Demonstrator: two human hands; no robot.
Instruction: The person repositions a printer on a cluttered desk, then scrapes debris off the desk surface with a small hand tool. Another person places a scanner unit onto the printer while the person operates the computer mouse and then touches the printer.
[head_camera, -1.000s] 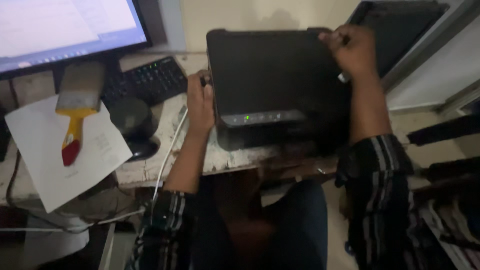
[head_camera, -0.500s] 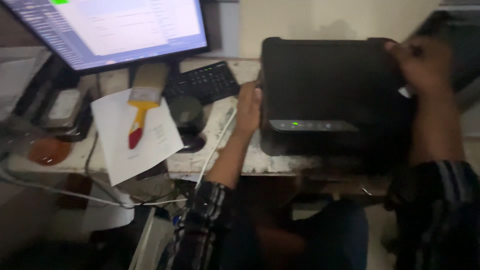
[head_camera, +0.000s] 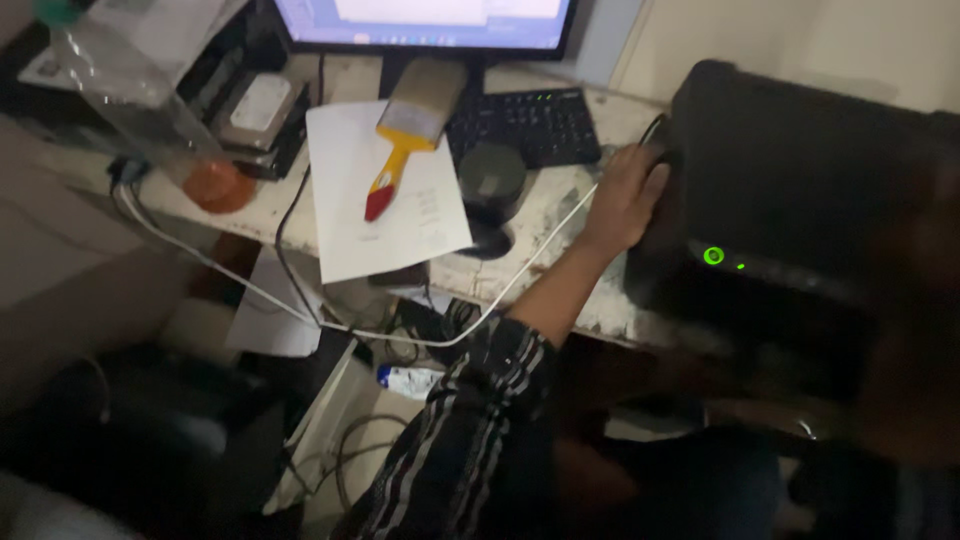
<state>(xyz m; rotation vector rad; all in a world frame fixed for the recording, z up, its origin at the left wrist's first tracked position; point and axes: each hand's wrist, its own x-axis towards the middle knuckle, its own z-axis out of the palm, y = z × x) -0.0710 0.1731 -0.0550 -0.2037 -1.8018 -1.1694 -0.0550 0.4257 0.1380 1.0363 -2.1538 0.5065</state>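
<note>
A black printer (head_camera: 800, 190) with a lit green light (head_camera: 713, 255) stands on the right part of a worn white desk (head_camera: 545, 225). My left hand (head_camera: 625, 195) grips the printer's left side, fingers curled around its edge. The left sleeve is dark with stripes. Of my right arm only a dark, blurred forearm (head_camera: 905, 340) shows at the right edge, in front of the printer. The right hand itself is outside the picture.
Left of the printer lie a black keyboard (head_camera: 525, 125), a round black object (head_camera: 490, 180) and a paintbrush (head_camera: 405, 140) on a white sheet (head_camera: 385, 215). A monitor (head_camera: 430, 20), hard drive (head_camera: 255, 105), clear bottle (head_camera: 130, 90) and white cable (head_camera: 300, 305) are further left.
The view has swung left and down, so the printer now sits at the right edge. My right hand has left the picture. My left hand stays on the printer's left side.
</note>
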